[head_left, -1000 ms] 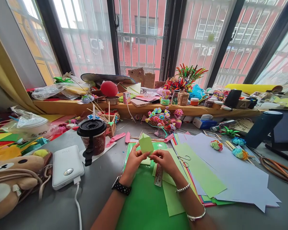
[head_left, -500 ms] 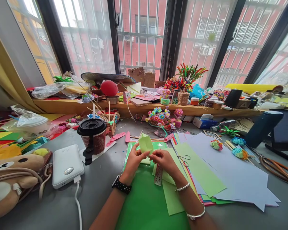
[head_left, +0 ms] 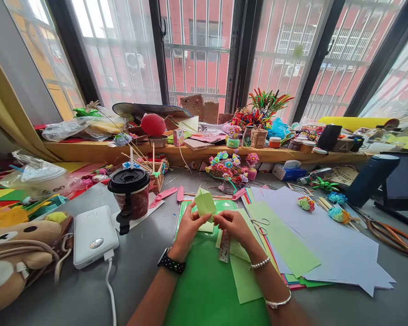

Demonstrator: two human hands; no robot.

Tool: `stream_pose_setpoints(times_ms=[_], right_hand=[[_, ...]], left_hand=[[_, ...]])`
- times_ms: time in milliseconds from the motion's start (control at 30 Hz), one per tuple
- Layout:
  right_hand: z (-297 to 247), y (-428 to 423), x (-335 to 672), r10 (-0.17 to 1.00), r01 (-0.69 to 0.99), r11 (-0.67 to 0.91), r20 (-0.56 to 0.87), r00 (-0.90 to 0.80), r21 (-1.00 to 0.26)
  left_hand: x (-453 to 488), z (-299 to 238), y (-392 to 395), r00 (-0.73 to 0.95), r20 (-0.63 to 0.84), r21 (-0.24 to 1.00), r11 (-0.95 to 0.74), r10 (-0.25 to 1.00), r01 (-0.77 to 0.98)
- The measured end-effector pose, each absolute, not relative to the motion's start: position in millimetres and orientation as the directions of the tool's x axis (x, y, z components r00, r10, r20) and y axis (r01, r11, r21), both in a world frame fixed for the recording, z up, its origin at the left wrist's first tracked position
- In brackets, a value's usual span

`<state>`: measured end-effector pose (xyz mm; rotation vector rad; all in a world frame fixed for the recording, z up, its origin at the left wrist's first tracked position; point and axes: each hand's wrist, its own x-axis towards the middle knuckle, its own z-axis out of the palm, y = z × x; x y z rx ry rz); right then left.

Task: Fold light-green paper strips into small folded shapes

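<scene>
Barely shifted, left hand (head_left: 186,228) grips folded green paper (head_left: 204,202); right hand (head_left: 236,228), fingers pinched closed, at its lower corner.

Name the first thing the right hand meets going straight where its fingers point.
Likely the folded paper, close against the right hand; the left hand comes next, though depth is unclear.

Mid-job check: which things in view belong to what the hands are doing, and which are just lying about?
Likely in use:
- folded paper, in the left hand, right hand pinching at its lower edge
- green mat, beneath the hands
- ruler
- green sheets

Likely just lying about:
- cup
- power bank
- plush toy
- balloon
</scene>
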<state>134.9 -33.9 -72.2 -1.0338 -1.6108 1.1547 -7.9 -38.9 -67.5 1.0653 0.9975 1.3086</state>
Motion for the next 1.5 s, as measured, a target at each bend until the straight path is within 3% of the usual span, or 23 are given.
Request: stream_pose_setpoints(times_ms=[133, 400, 633, 767, 1067, 1500], right_hand=[[-75.0, -30.7, 138.2, 0.96, 0.113, 0.265, 0.251, -0.125, -0.958], [-75.9, -30.9, 136.1, 0.969, 0.061, 0.235, 0.229, -0.096, -0.97], [-72.2, -32.1, 136.2, 0.976, 0.015, 0.196, 0.194, -0.104, -0.98], [-72.6, -32.8, 134.8, 0.969, 0.083, 0.168, 0.15, -0.196, -0.982], [-76.4, -33.2, 133.4, 0.942, 0.139, 0.289, 0.255, -0.22, -0.947], [-72.1, -33.0, 132.7, 0.957, 0.071, 0.252, 0.237, -0.17, -0.965]], left_hand=[[-6.6, -66.7, -40.2, 0.067, 0.017, 0.974, -0.002, 0.998, -0.227], [-4.2, -68.5, -39.3, 0.093, 0.046, 0.977, -0.025, 0.995, -0.213], [-5.3, -70.3, -37.8, 0.065, 0.049, 0.98, -0.035, 0.997, -0.193], [-6.0, -68.7, -39.9, 0.052, 0.053, 0.978, -0.042, 0.997, -0.203], [-5.6, -66.9, -40.8, 0.046, 0.04, 0.977, -0.029, 0.998, -0.212], [-5.9, -68.8, -38.8, 0.027, 0.05, 0.974, -0.043, 0.998, -0.224]])
